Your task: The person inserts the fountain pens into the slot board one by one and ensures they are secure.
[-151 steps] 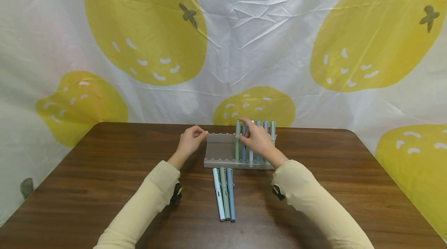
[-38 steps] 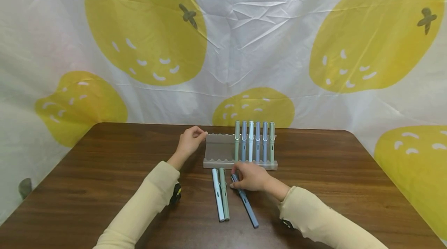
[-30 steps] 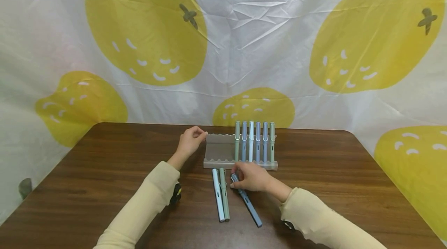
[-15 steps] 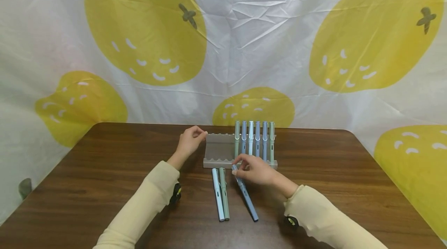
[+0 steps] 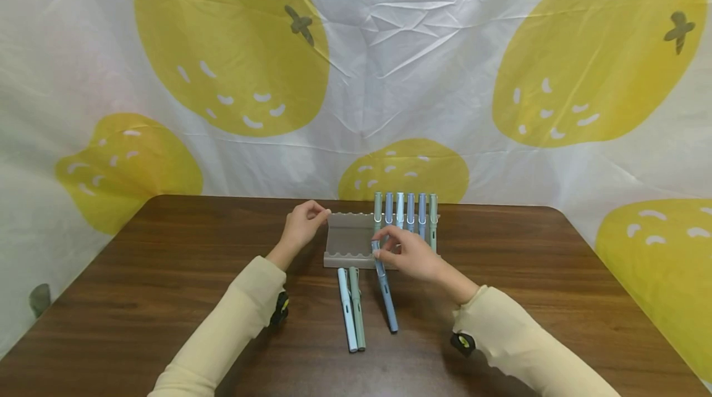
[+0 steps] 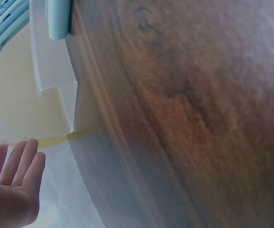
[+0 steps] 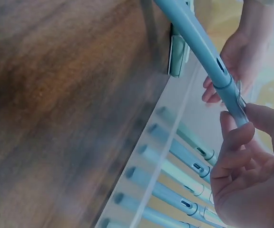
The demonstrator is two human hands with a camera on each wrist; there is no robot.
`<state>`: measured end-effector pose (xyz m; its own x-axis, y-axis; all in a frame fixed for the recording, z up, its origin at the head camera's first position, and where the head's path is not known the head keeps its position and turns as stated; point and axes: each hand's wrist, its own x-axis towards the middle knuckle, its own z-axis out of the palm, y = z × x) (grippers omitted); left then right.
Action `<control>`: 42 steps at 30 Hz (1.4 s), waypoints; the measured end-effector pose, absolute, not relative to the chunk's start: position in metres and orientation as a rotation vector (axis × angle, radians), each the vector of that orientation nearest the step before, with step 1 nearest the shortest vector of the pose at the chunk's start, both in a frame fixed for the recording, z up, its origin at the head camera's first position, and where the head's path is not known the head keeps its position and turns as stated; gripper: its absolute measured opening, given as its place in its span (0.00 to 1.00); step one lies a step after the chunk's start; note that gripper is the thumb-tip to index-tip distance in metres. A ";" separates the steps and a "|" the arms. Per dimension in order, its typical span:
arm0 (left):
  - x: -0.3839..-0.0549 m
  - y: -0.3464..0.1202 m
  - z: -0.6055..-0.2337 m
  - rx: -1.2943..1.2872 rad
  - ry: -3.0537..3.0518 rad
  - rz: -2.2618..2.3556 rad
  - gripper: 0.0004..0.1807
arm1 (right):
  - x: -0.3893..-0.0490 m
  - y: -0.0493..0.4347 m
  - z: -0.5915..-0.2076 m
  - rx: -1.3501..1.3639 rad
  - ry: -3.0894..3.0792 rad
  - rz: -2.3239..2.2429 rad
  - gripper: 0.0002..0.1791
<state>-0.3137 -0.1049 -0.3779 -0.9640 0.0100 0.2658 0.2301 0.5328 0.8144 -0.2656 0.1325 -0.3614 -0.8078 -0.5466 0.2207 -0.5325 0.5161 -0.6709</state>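
My right hand (image 5: 416, 256) pinches a blue pen (image 5: 386, 293) by its cap end, thumb against fingers. The pen slants down toward me, its cap end overlapping the rack's front lip in the head view. In the right wrist view the thumb presses near the pen's clip. My left hand (image 5: 300, 225) pinches the upper left corner of a clear pen rack (image 5: 349, 240) with thumb and fingertips. Several green, blue and pale blue pens (image 7: 172, 194) lean in the notches of the rack's right half, partly hidden behind my right hand in the head view.
A pale blue pen (image 5: 347, 310) and a green pen (image 5: 358, 310) lie side by side on the wooden table (image 5: 222, 230) in front of the rack. Behind the table hangs a white curtain (image 5: 400, 75) with yellow fruit prints.
My right hand left the green pen standing in the rack, took the blue pen from the loose ones on the table, and raised it toward the rack. My left hand stayed at the corner.
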 end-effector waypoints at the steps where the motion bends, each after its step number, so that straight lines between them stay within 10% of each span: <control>1: -0.314 -0.105 -0.378 -0.200 -2.544 -1.399 0.11 | -0.266 0.132 -0.361 -0.962 2.717 -1.217 0.14; 42: -0.316 -0.107 -0.379 -0.206 -2.534 -1.406 0.10 | -0.301 0.123 -0.334 -0.884 2.990 -1.540 0.15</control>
